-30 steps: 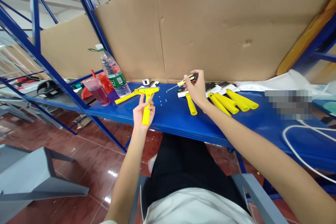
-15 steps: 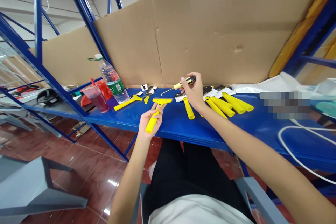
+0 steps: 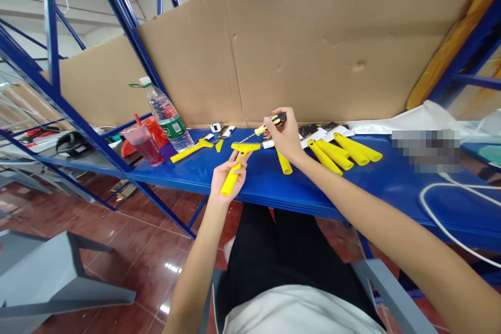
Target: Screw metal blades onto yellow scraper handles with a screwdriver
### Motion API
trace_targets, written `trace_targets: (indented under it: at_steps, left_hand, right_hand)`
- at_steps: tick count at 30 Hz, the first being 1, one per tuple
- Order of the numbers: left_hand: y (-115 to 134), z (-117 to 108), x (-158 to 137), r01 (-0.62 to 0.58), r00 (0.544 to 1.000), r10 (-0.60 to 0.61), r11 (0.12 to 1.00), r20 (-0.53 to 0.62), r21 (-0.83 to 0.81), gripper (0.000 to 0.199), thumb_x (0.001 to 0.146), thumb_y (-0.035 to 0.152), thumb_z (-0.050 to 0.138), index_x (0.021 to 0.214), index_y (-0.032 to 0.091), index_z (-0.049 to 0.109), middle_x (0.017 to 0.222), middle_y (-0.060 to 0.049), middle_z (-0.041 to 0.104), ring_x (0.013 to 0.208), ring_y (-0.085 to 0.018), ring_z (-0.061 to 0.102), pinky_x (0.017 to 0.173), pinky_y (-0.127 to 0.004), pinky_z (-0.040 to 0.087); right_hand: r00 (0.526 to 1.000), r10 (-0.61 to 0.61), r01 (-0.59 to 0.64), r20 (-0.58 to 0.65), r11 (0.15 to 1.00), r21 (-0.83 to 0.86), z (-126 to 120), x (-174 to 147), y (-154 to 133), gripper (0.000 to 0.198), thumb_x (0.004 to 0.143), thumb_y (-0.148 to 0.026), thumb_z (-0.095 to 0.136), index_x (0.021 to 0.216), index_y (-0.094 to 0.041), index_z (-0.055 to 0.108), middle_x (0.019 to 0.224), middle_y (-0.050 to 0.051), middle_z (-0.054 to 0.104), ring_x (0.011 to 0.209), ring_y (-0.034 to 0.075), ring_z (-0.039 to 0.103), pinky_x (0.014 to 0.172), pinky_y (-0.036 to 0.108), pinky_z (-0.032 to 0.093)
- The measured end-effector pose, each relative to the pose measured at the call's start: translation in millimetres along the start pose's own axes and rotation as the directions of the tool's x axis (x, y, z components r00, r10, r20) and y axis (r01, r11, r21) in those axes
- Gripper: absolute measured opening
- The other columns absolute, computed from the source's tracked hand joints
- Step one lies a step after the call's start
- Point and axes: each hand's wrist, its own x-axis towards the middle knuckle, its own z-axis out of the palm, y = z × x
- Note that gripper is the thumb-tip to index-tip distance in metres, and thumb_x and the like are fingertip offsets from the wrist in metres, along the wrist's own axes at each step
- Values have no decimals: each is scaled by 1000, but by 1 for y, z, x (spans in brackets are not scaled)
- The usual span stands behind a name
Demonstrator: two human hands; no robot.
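My left hand (image 3: 228, 177) is wrapped round the handle of a yellow scraper (image 3: 230, 181), its wide head pointing away from me over the blue table. My right hand (image 3: 286, 135) grips a screwdriver (image 3: 270, 124) with a yellow and black handle. The screwdriver's thin shaft slants down to the left, and its tip is at the scraper's head; whether it touches I cannot tell. Left of the scraper lie another yellow scraper (image 3: 191, 150) and a small yellow piece (image 3: 219, 145). Several yellow handles (image 3: 332, 155) lie to the right, one partly behind my right hand.
A water bottle (image 3: 168, 120) and a pink cup (image 3: 145, 145) stand at the left of the blue table (image 3: 270, 182). Cardboard (image 3: 297, 52) walls off the back. Black-and-white packets (image 3: 313, 133) lie behind the handles. A white cable (image 3: 426, 209) loops at the right.
The screwdriver in my right hand has come down and left, so its tip is now at the scraper's head. The left hand still holds the scraper, and the view has shifted slightly.
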Motion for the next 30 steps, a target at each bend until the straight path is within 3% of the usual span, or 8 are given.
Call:
trace_targets:
  at_steps: [6,21,30]
  left_hand:
    - [0,0,1,6,1000,-6,1000,18,-17,66,91,-9,46,147,24,59,163,-21,56,84,-7,76,52,-10,49]
    - [1,-5,5,-11,1000,11,1000,26,12,70,89,-9,47,148,26,60,158,-18,60,86,-7,76,54,-10,50]
    - [1,-3,4,-3,1000,4,1000,18,-6,72,89,-10,46,150,27,58,167,-18,53,87,-7,76,53,-10,49]
  right_hand:
    - [1000,-9,9,-2,1000,-9,0,-1,3,51,96,-68,76,119,-31,49,100,2,73,69,20,75,61,38,64]
    - [1000,-7,7,-7,1000,-2,1,-3,-5,56,92,-74,78,116,-31,51,96,1,72,67,20,74,62,39,64]
    - [999,-26,25,-43,999,-28,-1,0,1,53,96,-73,75,118,-31,50,95,1,71,67,20,74,61,38,63]
